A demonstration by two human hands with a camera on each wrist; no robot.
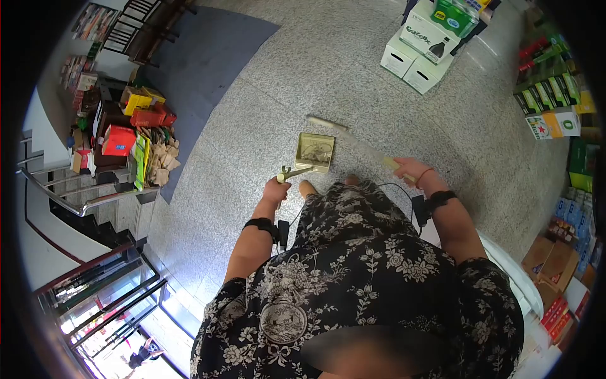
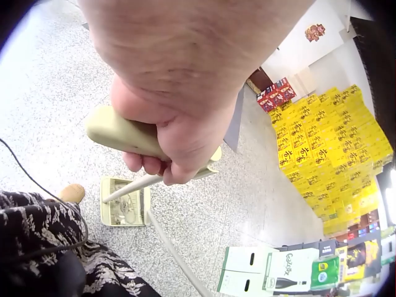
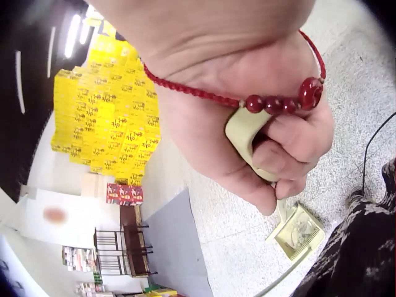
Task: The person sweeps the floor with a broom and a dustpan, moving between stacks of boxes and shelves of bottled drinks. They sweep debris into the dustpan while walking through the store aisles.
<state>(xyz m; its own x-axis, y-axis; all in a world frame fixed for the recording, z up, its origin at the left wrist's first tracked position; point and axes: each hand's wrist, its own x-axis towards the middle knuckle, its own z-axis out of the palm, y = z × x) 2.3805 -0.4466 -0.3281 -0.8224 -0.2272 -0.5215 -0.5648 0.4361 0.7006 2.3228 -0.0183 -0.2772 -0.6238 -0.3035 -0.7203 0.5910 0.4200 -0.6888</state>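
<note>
Pan (image 1: 322, 168) in the left hand (image 1: 275, 189), broom (image 1: 391, 163) in the right hand (image 1: 413, 170)

In my head view the pan sits on the floor (image 1: 252, 139) just ahead of the shoes (image 1: 307, 188), grey litter (image 1: 314, 151) inside it. Its sides run almost straight away from the wearer. The handle (image 1: 298, 172) leans from the near edge out to the left, where the left hand has its fingers curled round the pale grip (image 2: 117, 131); my left wrist view shows that wrap plainly.

The right hand, below a red bracelet (image 3: 281, 104), is curled snugly round the upper end of the broom. From there the stick (image 1: 366, 144), blurred to me, slants down, away and to the left. The brush (image 1: 328, 123) lies just beyond the pan's far edge, its long axis nearly crosswise, left end a little farther off than the right. I cannot tell whether it touches the pan.

Well apart, white boxes (image 1: 424, 57) stand ahead on the right, and a grey mat (image 1: 202, 63) lies ahead on the left.
</note>
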